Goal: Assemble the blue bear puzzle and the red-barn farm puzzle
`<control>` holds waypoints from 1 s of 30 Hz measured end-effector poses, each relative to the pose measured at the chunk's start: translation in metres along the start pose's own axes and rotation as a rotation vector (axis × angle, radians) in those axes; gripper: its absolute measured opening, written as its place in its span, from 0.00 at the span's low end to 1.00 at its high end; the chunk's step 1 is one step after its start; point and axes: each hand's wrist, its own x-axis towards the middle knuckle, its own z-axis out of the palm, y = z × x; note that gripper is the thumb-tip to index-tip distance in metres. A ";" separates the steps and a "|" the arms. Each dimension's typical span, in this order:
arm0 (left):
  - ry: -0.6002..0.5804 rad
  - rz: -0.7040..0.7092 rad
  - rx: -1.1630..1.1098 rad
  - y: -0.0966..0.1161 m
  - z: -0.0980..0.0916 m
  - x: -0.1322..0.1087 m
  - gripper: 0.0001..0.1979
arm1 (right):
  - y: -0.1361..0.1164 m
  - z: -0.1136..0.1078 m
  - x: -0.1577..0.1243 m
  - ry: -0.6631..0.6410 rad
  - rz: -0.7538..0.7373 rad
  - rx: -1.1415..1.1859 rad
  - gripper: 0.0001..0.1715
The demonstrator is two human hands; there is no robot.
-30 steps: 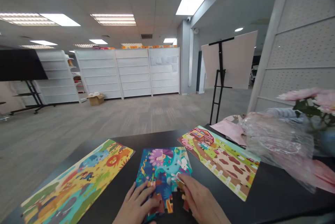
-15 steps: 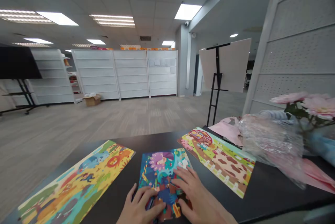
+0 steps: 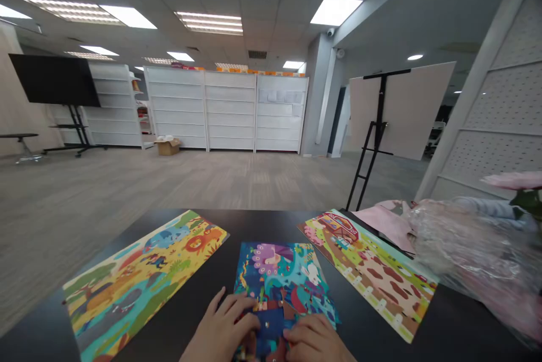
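A blue jigsaw puzzle (image 3: 275,271) with a purple octopus-like figure and a white rabbit lies flat on the black table. Its upper part is joined up; near the bottom, pieces sit unevenly and my hands partly cover them. My left hand (image 3: 226,325) rests over the puzzle's lower left edge, fingers spread and thumb pointing inward. At the lower right, my right hand (image 3: 315,339) has its fingers curled together, with the tips at the edge of a dark blue puzzle piece (image 3: 271,323). What lies under its palm is hidden.
On the left lies a safari picture puzzle (image 3: 148,283); on the right, a farm puzzle (image 3: 372,271) with a cow. Crumpled clear plastic wrap (image 3: 461,249) and pink flowers (image 3: 514,180) crowd the table's right side. Beyond stands an easel (image 3: 372,136).
My right hand has drawn down and toward me, uncovering the puzzle's right side, and its fingers have curled in. My left hand stays at the left edge. The camera view has turned left.
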 end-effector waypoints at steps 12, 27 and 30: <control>0.095 0.158 -0.065 0.001 -0.005 -0.007 0.08 | 0.001 -0.037 0.014 -0.335 0.374 0.017 0.43; -0.119 0.198 -0.216 -0.012 -0.019 -0.004 0.13 | -0.014 -0.047 0.021 -0.382 0.488 0.132 0.32; -0.228 0.116 -0.343 -0.008 -0.042 0.006 0.15 | -0.012 -0.047 0.024 -0.416 0.498 0.133 0.33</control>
